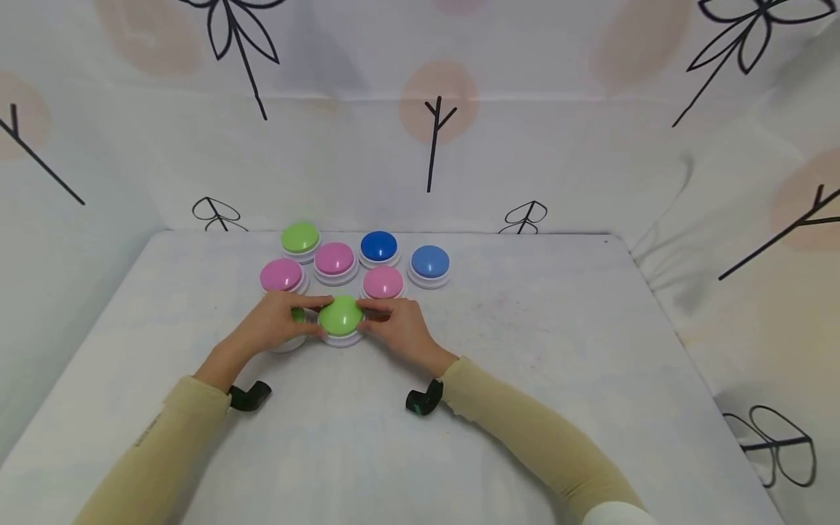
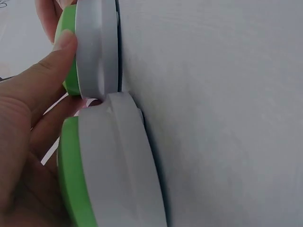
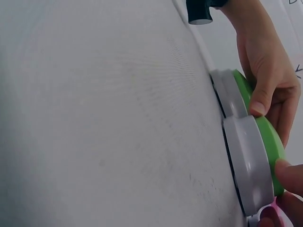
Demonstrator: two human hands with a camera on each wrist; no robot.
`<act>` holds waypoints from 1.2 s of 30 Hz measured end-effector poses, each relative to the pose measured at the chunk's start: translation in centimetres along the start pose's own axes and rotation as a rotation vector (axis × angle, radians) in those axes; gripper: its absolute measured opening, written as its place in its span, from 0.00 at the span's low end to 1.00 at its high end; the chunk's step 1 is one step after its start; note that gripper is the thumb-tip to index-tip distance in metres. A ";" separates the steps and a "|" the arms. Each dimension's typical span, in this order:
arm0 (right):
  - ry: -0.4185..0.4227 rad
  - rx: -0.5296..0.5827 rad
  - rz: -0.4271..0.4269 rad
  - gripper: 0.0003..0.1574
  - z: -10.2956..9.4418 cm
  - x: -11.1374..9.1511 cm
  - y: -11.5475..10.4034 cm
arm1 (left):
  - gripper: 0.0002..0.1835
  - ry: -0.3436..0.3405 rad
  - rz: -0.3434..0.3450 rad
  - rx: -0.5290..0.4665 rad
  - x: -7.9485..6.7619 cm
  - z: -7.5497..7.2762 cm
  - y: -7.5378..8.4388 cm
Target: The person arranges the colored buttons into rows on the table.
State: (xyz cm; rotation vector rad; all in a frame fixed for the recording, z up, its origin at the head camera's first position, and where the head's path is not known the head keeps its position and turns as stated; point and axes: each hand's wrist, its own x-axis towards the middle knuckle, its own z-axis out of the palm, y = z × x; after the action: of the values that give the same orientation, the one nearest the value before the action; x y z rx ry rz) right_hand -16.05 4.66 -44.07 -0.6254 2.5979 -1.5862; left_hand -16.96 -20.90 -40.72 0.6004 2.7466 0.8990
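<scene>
At the left edge of the work: a tan left sleeve (image 1: 157,452), running in from the near side.
Left wrist: a black wrist piece (image 1: 251,396) just past the cuff.
Left hand: the left hand (image 1: 267,322) has thumb and fingers clamped on the left rim of the central green button (image 1: 340,316).
Left pair: a magenta button (image 1: 281,274) just beyond that hand; a left green button (image 1: 289,343) partly hidden beneath it.
Far left: a far green button (image 1: 300,238), then a far pink button (image 1: 335,258) to its right and slightly nearer.
Central green: cap up on the white table (image 1: 564,328), between the hands and close beside the left green button; whether their bases touch I cannot tell.
Far middle: a dark blue button (image 1: 378,246), with a right pink button (image 1: 383,281) on its near side.
Right hand: the right hand (image 1: 403,332) pinches the central green button from the right, just nearer than the right pink one.
Right: a light blue button (image 1: 430,262), apart from the hands; a tan right sleeve (image 1: 531,430) nearer.
</scene>
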 end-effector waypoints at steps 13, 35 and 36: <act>-0.126 -0.016 0.015 0.28 -1.2 -0.6 0.3 | 0.32 -0.007 0.119 0.050 -0.2 0.7 0.6; -0.158 -0.060 0.020 0.27 -3.0 -2.9 0.7 | 0.32 -0.039 0.197 0.095 -0.3 1.7 2.6; -0.156 -0.063 0.022 0.27 -3.0 -3.0 0.7 | 0.32 -0.040 0.199 0.096 -0.3 1.7 2.5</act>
State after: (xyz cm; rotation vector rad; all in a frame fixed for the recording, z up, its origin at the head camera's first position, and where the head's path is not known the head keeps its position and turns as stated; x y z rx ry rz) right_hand -14.25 8.56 -43.78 -0.6915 2.5399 -1.3942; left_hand -15.34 -18.25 -40.56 0.9128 2.7423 0.7884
